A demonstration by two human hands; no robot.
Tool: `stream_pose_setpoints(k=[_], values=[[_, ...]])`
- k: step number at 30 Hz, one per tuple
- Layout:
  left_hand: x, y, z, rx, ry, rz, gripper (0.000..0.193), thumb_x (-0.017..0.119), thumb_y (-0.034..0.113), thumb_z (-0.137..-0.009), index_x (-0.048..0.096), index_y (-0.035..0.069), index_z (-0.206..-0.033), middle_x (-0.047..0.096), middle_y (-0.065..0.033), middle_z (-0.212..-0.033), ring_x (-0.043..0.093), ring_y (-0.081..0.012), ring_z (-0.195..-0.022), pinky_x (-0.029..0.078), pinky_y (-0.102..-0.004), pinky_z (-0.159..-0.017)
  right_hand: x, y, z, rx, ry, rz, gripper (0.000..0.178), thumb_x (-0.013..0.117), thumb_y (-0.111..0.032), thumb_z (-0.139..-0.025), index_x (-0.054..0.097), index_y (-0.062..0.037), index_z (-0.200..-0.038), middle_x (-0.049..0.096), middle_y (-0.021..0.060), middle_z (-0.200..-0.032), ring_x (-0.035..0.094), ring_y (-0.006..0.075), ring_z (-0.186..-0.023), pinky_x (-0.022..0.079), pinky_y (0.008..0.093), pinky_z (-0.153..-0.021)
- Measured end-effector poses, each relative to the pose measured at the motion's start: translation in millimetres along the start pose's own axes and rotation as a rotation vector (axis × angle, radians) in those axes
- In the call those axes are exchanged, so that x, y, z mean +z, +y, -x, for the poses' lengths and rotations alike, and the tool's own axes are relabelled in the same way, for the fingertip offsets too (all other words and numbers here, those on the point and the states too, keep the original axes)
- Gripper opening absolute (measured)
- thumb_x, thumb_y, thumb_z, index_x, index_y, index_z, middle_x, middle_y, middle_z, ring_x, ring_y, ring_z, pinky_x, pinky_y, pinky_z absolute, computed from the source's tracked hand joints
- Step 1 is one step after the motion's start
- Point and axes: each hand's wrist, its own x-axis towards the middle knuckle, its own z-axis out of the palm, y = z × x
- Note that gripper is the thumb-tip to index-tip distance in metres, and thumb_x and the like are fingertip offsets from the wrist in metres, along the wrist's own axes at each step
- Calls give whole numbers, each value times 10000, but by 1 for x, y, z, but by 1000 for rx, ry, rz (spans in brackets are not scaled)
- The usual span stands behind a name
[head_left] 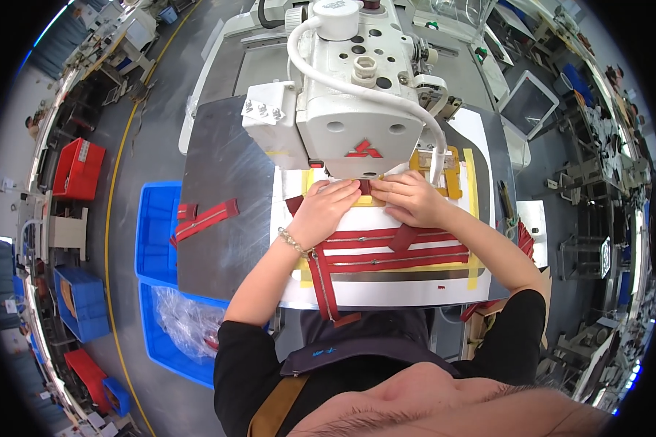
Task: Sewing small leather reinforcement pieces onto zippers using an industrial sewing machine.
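Under the head of a white sewing machine point(357, 116), both hands lie on a yellow template point(362, 202). My left hand point(331, 207) is laid flat, its fingers stretched toward a small dark red fabric piece point(364, 188). From the other side, my right hand point(413, 202) reaches the same piece with extended fingertips, the thumb tucked lower. The fingers partly cover the piece. Nearer to me, red zippers point(408, 258) with metal teeth lie crosswise. Another red zipper point(323, 285) hangs lengthwise below my left wrist, over the front edge. The needle area is hidden.
More red zipper pieces point(208, 218) lie on the grey metal table point(222, 171) at left. Beside it stand blue bins point(157, 247), one with clear plastic film point(186, 320). A screen point(530, 103) stands at the far right. Tools point(508, 200) lie along the right edge.
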Motion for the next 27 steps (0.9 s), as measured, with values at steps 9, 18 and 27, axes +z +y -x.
stream_pose_setpoints(k=[9,18,27], values=[[-10,-1,0,-17,-63,134,420,617,263,-875,574,82,-1252,539,-59,-1348,469,-171,-1272,318,-401,-1042,0,7,1,-6,-81,60,440,670,-153,-775,592,-111,-1206,569,9,-1259,520,220,-1129,394,400,-919],[-11,2,1,-23,-83,129,424,621,238,-871,566,80,-1261,529,-66,-1356,453,-191,-1289,309,-424,-1069,1,6,-4,-17,-27,46,450,673,-157,-748,602,-128,-1191,584,11,-1205,531,228,-1074,390,387,-887],[-18,3,-1,-11,-65,104,387,644,200,-846,599,88,-1213,567,-63,-1302,493,-198,-1242,330,-421,-1052,4,8,-3,2,-56,38,434,678,-222,-748,609,-125,-1165,582,14,-1222,526,226,-1064,343,388,-887]])
